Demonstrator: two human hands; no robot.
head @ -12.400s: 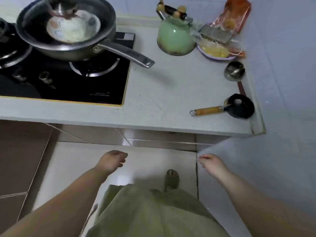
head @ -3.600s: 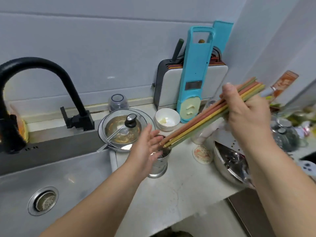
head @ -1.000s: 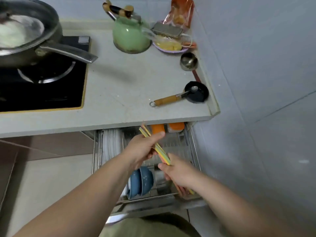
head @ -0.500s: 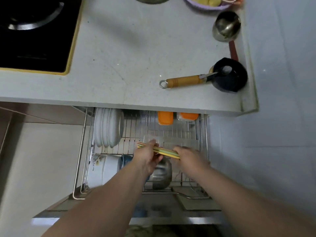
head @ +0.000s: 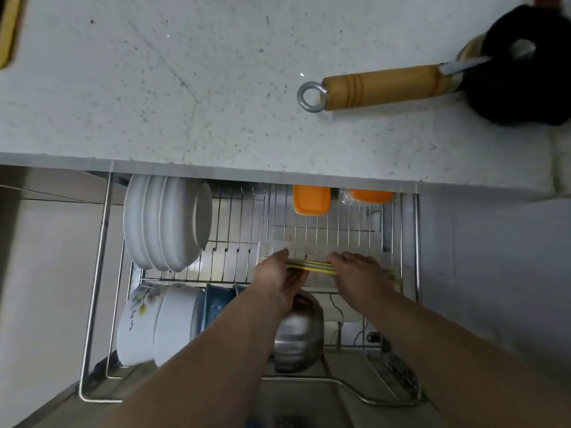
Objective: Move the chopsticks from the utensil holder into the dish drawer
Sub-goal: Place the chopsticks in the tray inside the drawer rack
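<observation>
Fingers (head: 279,257) of the left hand (head: 279,282) pinch one end of the chopsticks (head: 312,265), and the right hand (head: 360,278) closes over the other end, so the bundle lies level between both hands. It hangs just above a clear tray (head: 321,253) on the right side of the drawer (head: 102,242), not yet set down as far as I can tell. The sticks look light, stiff and smooth, a loose handful that could fan out or roll if only one end is held; gripping both ends, as here, keeps them together. Easing them down flat should stop them slipping through the wire grid. To the left stand plates (head: 167,223), with bowls (head: 154,322) and a steel bowl (head: 298,332) nearer the front, all close enough to knock. Above, on the tabletop (head: 185,88), lies a ladle (head: 386,86).
</observation>
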